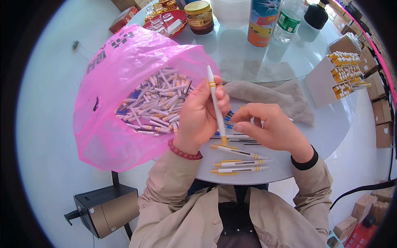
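Leaning slightly, the slim white pen (216, 106) shows yellow bands (212, 84).

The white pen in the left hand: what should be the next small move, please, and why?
Probably bring the right hand to the lower end of the white pen. The left hand holds it tip up, with that end below the grip, and the right hand is curled close by, apparently not touching it.

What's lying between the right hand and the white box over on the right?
In the head view, a rumpled grey cloth lies between the right hand and the white box.
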Motion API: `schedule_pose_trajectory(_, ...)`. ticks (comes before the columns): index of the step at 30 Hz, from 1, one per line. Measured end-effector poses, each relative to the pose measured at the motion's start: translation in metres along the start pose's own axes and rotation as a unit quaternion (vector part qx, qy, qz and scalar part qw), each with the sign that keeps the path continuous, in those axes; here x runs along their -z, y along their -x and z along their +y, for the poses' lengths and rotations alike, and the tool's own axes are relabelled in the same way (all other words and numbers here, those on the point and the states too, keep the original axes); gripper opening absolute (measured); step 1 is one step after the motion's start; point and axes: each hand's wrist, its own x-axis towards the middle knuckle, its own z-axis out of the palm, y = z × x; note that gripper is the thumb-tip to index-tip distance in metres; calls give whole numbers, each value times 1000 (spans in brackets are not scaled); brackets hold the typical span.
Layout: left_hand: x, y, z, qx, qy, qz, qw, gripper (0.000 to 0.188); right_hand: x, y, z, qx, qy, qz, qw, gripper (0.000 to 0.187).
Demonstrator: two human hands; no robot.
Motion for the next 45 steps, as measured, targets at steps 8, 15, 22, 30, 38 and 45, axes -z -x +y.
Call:
schedule_pose_trajectory(8,-13,7,-15,-30,-188,16,981,26,-20,-9,8,-15,-180,30,983,28)
schedule_pose_trajectory(15,-12,8,-9,4,-210,-24,977,19,0,1,-4,-30,-136,-77,987,16)
schedule_pose_trajectory(22,-27,27,-1,48,-608,-163,775,11,40,9,-1,-60,26,77,995,9)
schedule_pose_trajectory(30,-25,50,-54,-139,-819,-306,465,20,48,12,2,-22,89,80,993,5)
schedule_pose_trajectory(38,-21,61,-55,-137,-849,-286,422,23,40,7,9,105,153,7,983,9)
schedule_pose_trajectory(45,-22,70,-51,-138,-865,-285,389,23,20,7,21,101,219,-38,970,9)
